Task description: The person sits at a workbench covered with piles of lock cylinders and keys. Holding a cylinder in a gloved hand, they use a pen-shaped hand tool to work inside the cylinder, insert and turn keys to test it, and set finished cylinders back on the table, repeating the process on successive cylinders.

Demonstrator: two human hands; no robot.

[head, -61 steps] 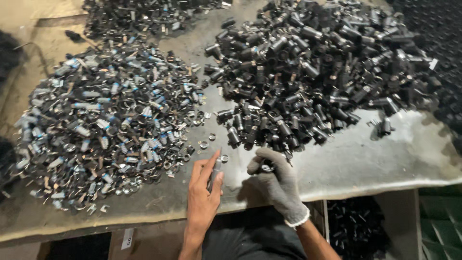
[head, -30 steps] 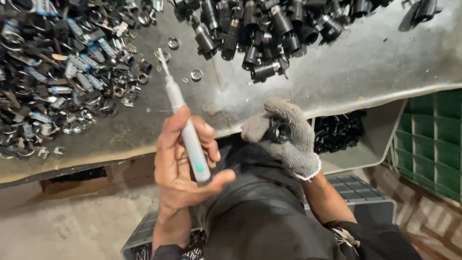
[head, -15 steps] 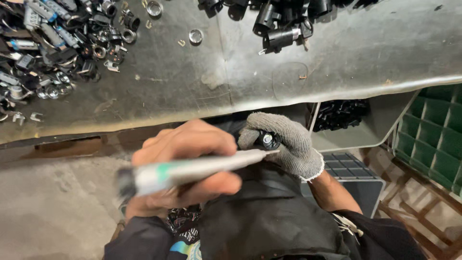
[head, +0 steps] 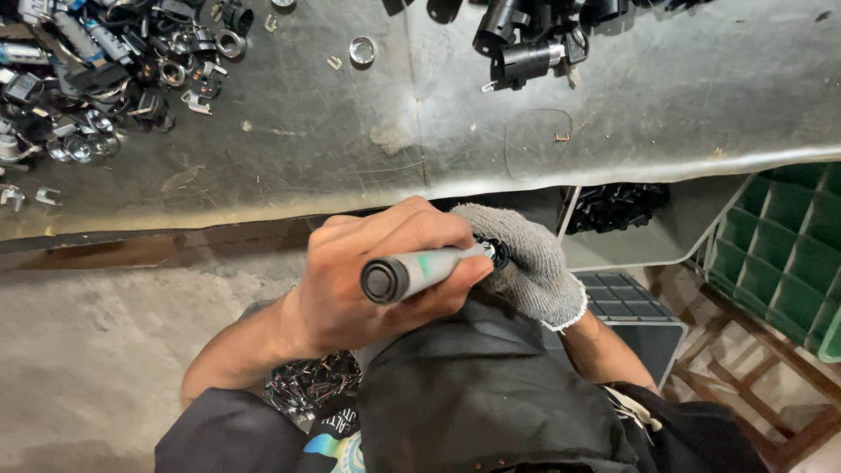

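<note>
Head view: driver [head: 412, 273] swung endwise, tip meeting black part [head: 496, 254].

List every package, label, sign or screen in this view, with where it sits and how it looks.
No packages, signs or screens show.
Green band: a coloured patch on the grey pen-shaped tool held in the left hand, near the gloved right hand.
Printed patch: on dark clothing at the bottom edge, rounded, blue, yellow and white.

A grey tool [head: 420, 270] with a green band and black end cap, a speckled grey knit glove [head: 530, 263] with white cuff, silver rings [head: 361, 50] on a dull grey table [head: 350, 149], a green crate [head: 784, 254].
</note>
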